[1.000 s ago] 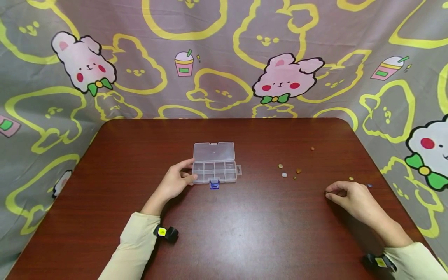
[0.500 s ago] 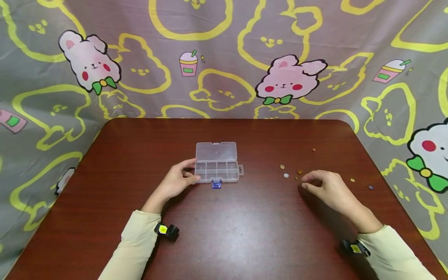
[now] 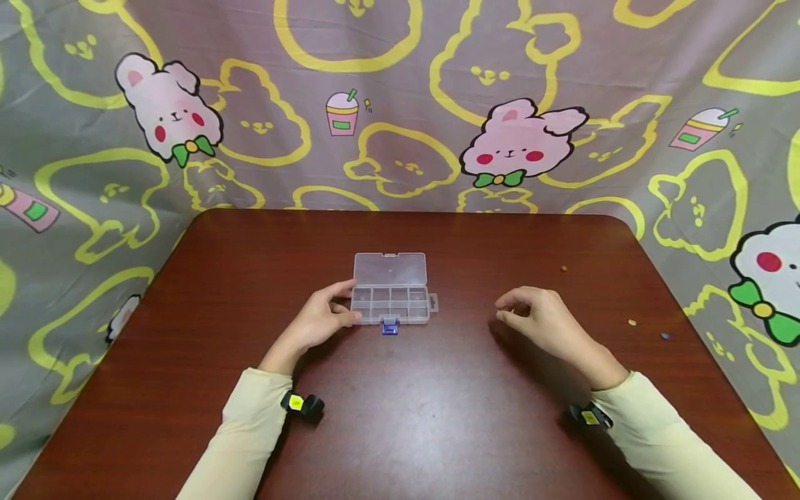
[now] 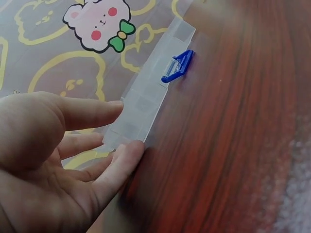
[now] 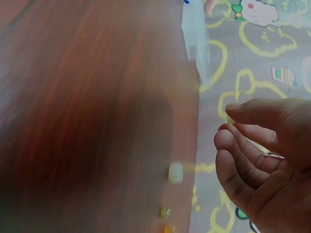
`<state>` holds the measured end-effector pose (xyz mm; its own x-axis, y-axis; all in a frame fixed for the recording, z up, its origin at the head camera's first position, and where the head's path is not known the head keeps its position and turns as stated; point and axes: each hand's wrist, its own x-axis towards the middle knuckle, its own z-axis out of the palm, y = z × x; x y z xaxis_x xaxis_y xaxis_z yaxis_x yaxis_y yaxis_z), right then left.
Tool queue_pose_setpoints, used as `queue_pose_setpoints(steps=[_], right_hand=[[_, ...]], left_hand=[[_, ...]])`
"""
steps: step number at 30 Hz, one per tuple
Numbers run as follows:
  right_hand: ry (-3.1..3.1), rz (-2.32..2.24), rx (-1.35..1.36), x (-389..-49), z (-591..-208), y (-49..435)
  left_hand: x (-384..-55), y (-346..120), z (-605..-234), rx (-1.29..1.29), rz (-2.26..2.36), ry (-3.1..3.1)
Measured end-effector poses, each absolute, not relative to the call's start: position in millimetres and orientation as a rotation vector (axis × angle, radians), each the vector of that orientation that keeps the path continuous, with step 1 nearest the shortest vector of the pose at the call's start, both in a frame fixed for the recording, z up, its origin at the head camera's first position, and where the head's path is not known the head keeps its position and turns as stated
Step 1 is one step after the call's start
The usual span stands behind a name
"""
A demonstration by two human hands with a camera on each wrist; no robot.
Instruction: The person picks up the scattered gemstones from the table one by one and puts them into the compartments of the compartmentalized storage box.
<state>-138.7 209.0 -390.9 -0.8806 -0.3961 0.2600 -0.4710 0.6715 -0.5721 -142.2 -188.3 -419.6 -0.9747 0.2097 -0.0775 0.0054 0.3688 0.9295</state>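
A clear plastic compartment box (image 3: 390, 305) stands on the table with its lid raised behind it and a blue latch (image 3: 390, 327) at the front. My left hand (image 3: 325, 314) holds its left end between thumb and fingers. Between thumb and index finger, my right hand (image 5: 265, 145) pinches a small pale yellowish bead (image 5: 230, 119), mostly covered by the fingertips. That hand (image 3: 537, 316) hovers over the table to the right of the box. Under it lie a white bead (image 5: 176, 173), an olive-green bead (image 5: 165, 212) and an orange bead (image 5: 169, 228), hidden by the hand in the head view.
On the brown table (image 3: 400, 430), an orange-brown bead (image 3: 564, 269) lies farther back. A yellow bead (image 3: 632, 322) and a blue bead (image 3: 665, 336) are near the right edge. A patterned cloth (image 3: 400, 104) hangs behind the table and along both sides.
My right hand has travelled left from near the table's right side to over the bead group, closer to the box. The left hand keeps its hold; the head view has shifted slightly.
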Motion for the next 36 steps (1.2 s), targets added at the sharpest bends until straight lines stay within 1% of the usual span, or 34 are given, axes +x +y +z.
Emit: queue_pose_setpoints(steps=[9, 24, 28, 36], right_hand=[[-2.769, 1.096, 0.765, -152.3, -391.6, 174.7], [-2.735, 1.171, 0.919, -170.1, -395.8, 117.9], [-2.714, 1.168, 0.971, -174.0, -396.0, 105.0], [-2.71, 1.112, 1.041, -179.6, -394.5, 81.8]], left_hand=[[-142.5, -187.8, -418.6, 0.162, 1.674, 2.445], [-144.0, -187.6, -421.6, 0.177, 1.674, 2.473], [-140.7, -184.9, -414.7, 0.189, 1.67, 2.479], [-143.6, -186.1, -423.8, 0.175, 1.684, 2.473]])
